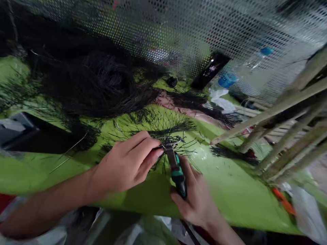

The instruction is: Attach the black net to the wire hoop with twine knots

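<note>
My left hand (130,160) is closed, thumb and fingers pinching the end of a dark bundle of thin black strands (163,131). In my right hand (195,194) is a tool with a green and black handle, by its look a pair of pliers (175,166). Its metal head meets the strands right at my left fingertips. Wiry ends fan out around and below this spot. The exact contact between head and strands is too blurred to make out.
A large heap of black fibres (102,81) covers the back left of the green tabletop (230,183). A dark box-like object (38,136) lies left. Perforated metal mesh (230,27) rises behind, near a water bottle (228,80). Wooden poles (281,109) and an orange-handled item (283,200) are right.
</note>
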Motion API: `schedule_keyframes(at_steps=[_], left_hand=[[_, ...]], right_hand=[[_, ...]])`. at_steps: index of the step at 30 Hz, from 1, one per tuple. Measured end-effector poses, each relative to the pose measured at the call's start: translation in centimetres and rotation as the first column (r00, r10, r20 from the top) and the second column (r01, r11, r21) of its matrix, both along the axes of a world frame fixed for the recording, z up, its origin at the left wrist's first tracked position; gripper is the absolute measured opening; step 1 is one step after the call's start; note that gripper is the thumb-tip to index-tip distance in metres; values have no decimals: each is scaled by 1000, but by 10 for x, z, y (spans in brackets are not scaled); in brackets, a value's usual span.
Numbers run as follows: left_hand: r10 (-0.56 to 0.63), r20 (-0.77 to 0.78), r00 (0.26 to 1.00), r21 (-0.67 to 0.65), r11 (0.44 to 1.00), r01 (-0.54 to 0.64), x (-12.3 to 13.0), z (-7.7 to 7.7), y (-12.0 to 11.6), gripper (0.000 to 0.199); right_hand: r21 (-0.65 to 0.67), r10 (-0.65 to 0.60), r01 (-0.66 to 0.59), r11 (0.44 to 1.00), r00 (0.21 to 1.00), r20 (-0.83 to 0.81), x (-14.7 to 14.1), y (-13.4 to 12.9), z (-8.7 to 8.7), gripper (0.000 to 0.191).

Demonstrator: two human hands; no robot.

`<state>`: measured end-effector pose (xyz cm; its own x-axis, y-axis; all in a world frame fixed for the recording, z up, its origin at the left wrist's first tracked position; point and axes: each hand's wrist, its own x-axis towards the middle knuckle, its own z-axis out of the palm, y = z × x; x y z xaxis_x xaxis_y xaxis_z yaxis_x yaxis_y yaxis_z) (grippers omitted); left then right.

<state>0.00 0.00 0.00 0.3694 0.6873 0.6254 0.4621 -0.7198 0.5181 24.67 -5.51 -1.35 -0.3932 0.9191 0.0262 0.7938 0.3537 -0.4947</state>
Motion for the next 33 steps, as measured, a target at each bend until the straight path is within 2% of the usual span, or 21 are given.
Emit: schedule_keyframes(at_steps=[7,12,20,26,31,33], left_hand=[[-43,60,997,-185,981,53,7,2,-1,9],[-84,121,989,-237,965,111,6,5,0,9],[-89,93,992,-230,967,108,7,5,1,14],[-95,74,993,-219,970,109,7,8,-1,18],[-119,103,988,-232,963,141,5,6,0,16],[-131,119,984,-239,958,156,4,6,1,16]], right_hand=[[111,66,-66,992,998,6,6,11,-19,70],[161,103,-103,982,995,6,10,16,-23,72],[230,113,-119,966,993,37,10,18,-25,71],[274,88,-105,956,993,76,6,20,-24,58],[285,64,-82,955,995,72,3,19,-25,39],[292,53,-70,954,997,64,3,19,-26,40]])
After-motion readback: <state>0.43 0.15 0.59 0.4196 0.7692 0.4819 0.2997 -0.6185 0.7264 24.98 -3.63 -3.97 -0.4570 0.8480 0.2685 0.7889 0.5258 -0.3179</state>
